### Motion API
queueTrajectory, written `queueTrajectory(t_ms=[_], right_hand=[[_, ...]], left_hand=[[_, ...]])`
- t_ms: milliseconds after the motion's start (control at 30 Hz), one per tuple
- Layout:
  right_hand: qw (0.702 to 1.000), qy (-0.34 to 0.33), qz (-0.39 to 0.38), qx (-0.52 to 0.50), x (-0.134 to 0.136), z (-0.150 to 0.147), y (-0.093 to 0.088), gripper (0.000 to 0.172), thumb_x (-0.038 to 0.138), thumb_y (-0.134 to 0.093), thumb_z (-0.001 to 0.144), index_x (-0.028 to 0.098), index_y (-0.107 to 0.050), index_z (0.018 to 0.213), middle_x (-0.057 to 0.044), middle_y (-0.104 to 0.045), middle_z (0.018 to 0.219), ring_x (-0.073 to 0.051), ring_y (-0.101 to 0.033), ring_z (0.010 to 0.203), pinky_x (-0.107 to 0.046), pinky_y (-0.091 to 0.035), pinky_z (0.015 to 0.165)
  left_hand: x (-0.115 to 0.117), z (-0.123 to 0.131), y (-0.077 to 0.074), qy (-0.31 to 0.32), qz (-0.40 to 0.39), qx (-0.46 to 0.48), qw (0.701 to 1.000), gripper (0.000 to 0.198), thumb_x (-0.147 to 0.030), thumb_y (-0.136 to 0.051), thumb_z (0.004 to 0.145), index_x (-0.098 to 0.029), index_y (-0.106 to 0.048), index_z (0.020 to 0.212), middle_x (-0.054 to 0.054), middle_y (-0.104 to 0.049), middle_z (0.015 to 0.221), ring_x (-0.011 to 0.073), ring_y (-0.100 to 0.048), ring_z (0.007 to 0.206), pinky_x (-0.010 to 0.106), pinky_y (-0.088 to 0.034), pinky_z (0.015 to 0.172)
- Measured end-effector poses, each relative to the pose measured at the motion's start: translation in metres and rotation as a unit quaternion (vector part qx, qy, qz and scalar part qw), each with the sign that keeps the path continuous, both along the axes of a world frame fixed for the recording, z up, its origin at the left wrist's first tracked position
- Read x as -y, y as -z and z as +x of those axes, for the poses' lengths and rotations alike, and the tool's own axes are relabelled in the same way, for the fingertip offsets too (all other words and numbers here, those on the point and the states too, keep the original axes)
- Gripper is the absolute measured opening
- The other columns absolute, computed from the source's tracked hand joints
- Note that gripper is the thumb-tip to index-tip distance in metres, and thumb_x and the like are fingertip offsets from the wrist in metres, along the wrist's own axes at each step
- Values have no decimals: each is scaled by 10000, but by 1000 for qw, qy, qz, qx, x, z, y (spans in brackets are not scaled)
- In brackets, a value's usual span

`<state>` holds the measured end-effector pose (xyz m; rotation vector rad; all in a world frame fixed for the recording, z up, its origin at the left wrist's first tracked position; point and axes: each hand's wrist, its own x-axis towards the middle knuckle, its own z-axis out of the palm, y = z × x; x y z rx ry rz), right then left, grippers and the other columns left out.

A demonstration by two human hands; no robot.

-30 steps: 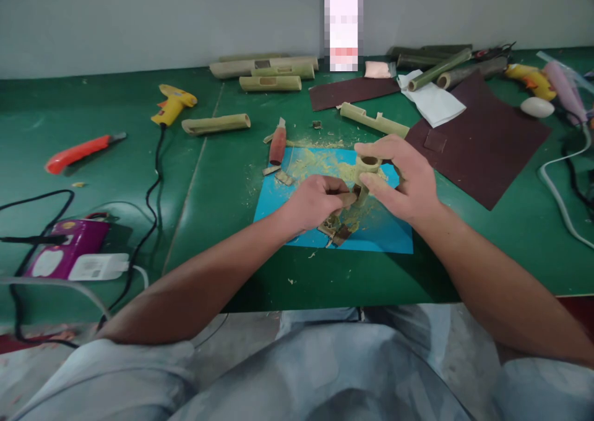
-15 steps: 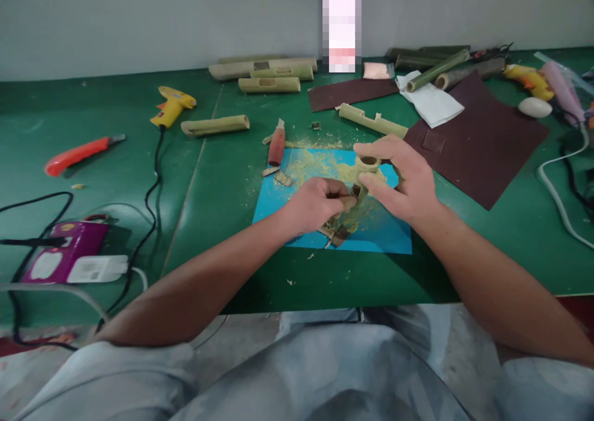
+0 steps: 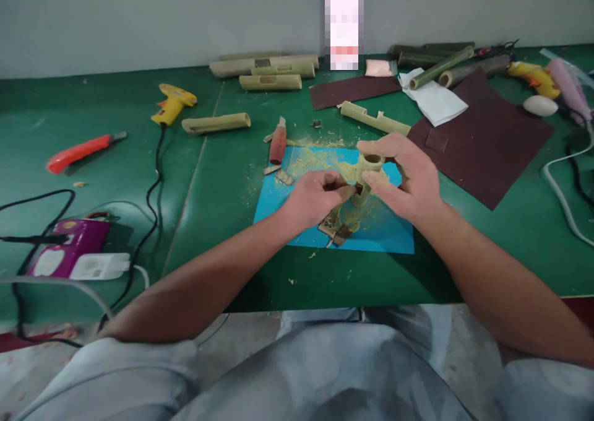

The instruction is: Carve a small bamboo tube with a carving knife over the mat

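Upright on the blue sheet stands a short, pale bamboo tube with its hollow end facing up. My right hand grips the tube's upper part from the right, between thumb and fingers. My left hand is pinched at a cut opening low on the tube's left side. Something small and dark shows at its fingertips, too hidden to name. Bamboo shavings and dark brown scraps lie around the tube. A red-handled blade tool rests at the sheet's upper left edge.
Several cut bamboo pieces lie toward the wall. On the left are a yellow glue gun, an orange-red cutter and a purple power strip with cables. Brown sandpaper sheets and a white egg-shaped object lie right.
My left hand has shifted slightly up, its fingertips now at the tube's side opening. My right hand keeps its grip on the tube. The view has moved a little.
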<state>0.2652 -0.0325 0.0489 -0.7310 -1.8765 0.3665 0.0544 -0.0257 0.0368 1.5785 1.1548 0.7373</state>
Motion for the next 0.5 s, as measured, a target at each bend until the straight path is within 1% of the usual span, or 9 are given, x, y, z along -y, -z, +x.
queueTrajectory(t_ms=[67,167,267,333,400,500], right_hand=[[1000,-11,16,-5,-1,0,0,276,381,-637,1015,334,-679,1284,-30,-717,1052,-219,-698,924,-414,-620,785],[1000,-10,17,-1,-3,1,1,277,375,-639,1013,322,-678,1282,-32,-730,1060,-211,-701,925,-401,-618,779],[1000,-10,22,-3,-2,1,0,291,352,-650,1009,329,-676,1297,-26,-736,1059,-202,-699,908,-392,-616,768],[1000,-10,25,-7,-2,1,0,298,329,-654,1006,328,-678,1303,-24,-737,1059,-201,-699,907,-394,-617,768],[1000,-4,25,-10,-1,0,0,295,317,-655,1002,321,-682,1296,-23,-738,1065,-209,-705,927,-409,-621,789],[1000,5,23,-12,-1,0,0,292,318,-657,996,321,-685,1286,-20,-735,1069,-223,-712,949,-433,-626,819]], left_hand=[[-1,1,4,-2,19,31,999,264,-385,-806,803,-179,-660,725,-11,-610,668,107,-508,591,244,-363,531],[0,2,7,8,23,71,997,245,-390,-810,809,-180,-689,771,-4,-641,689,103,-511,574,241,-377,514],[0,3,8,18,17,94,995,210,-371,-804,834,-181,-716,821,5,-678,726,100,-531,569,236,-400,506],[0,2,9,6,23,99,995,194,-350,-802,848,-181,-708,833,-4,-669,713,91,-518,544,229,-392,484],[0,1,13,-17,59,96,993,190,-333,-801,860,-183,-687,834,-19,-644,689,84,-506,526,221,-383,469],[-1,-1,18,-26,150,69,986,146,-303,-761,900,-183,-683,871,-6,-682,744,103,-589,599,226,-454,523]])
